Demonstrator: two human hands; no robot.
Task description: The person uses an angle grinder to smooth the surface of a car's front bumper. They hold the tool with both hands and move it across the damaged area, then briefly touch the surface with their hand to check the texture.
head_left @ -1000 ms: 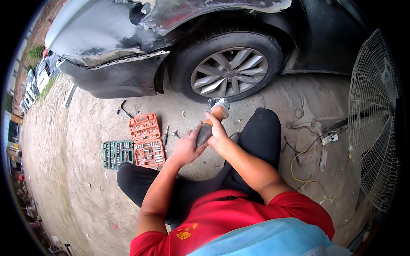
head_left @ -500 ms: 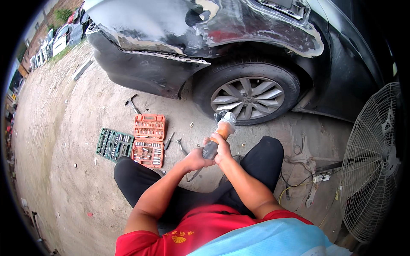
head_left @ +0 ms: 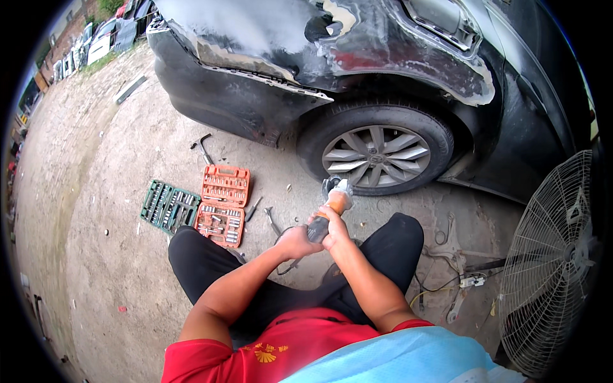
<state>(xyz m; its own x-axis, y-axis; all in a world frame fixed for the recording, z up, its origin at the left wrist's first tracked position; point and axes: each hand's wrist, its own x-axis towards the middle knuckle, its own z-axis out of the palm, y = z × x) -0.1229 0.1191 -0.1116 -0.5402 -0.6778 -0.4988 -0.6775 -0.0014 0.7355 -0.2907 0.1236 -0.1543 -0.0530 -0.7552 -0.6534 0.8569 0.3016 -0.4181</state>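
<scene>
Both my hands grip an angle grinder (head_left: 339,202) with an orange and dark grey body and a silvery head. My left hand (head_left: 299,242) is closed round its rear end, and my right hand (head_left: 333,231) wraps the body just ahead of it. The grinder's head points away from me, in front of the lower edge of a car wheel (head_left: 377,153); whether they touch I cannot tell. Above the wheel, the dark car's fender (head_left: 408,67) has sanded, pale filler patches and bare areas. A power cord shows below my left hand.
Left of my knees lie an orange socket case (head_left: 225,185) and a green socket case (head_left: 170,205), both opened. A hammer (head_left: 203,148), a screwdriver (head_left: 253,209) and another hand tool (head_left: 273,220) lie near them. At right stand a large wire-caged fan (head_left: 549,255) and a power strip (head_left: 472,281) with cables.
My view has shifted slightly, so the car and fan sit lower in it. Both hands keep their hold on the grinder, which stays in nearly the same place before the wheel.
</scene>
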